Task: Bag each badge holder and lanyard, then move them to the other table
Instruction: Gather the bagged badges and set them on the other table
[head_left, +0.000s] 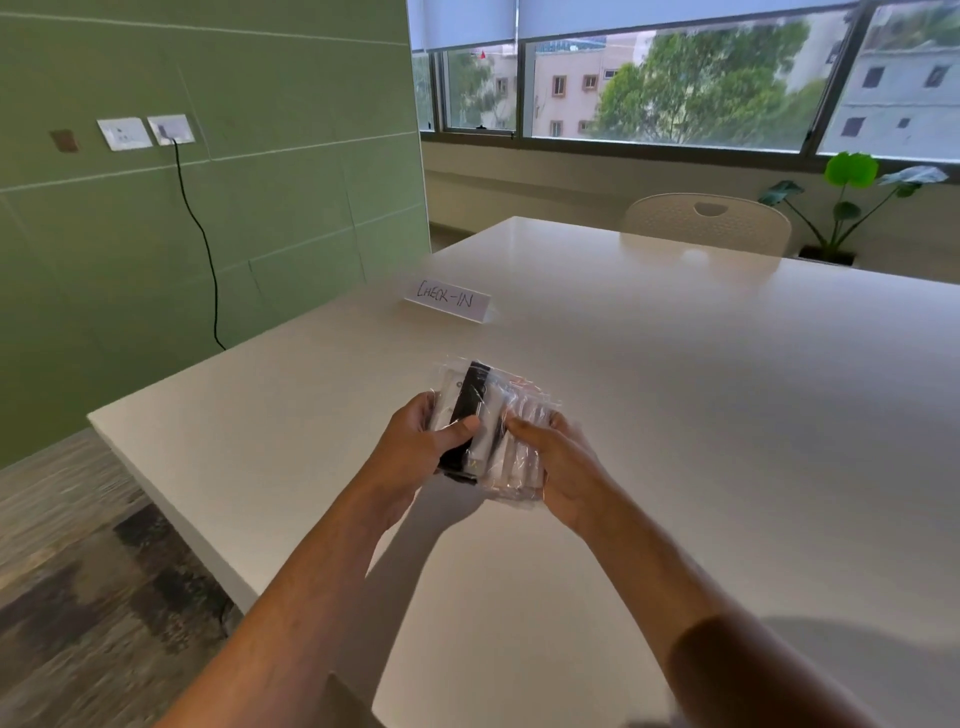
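**Bagged badge sets held above the white table**

Two bare forearms are reaching in from the bottom of the view, over the near part of the white table (649, 415). The table's near-left corner is sitting close to the left arm, with patterned floor (78, 597) showing beyond that edge. To the right of the hands and ahead of them the tabletop is lying open and wide.

The left hand (421, 441) is gripping one side of a stack of clear bags (498, 431), thumb pressing across the top. The right hand (561, 462) is gripping the other side, fingers curling under and thumb on top. The stack is hanging just above the tabletop, casting a shadow below it. The bags are crinkled and glossy; the left one is showing a black lanyard (470, 410) beside a pale badge holder (449, 395), while the bags to the right are fanning out with pale contents that are too blurred to tell.

Farther on, a folded paper sign (449, 300) reading "CHECK-IN" is standing near the table's left edge. A white chair (706, 221) is standing at the far side, a potted plant (847, 208) just beyond it near the windows (675, 78). On the left, a green wall (208, 182) is carrying sockets and a black cable (200, 234) running down.
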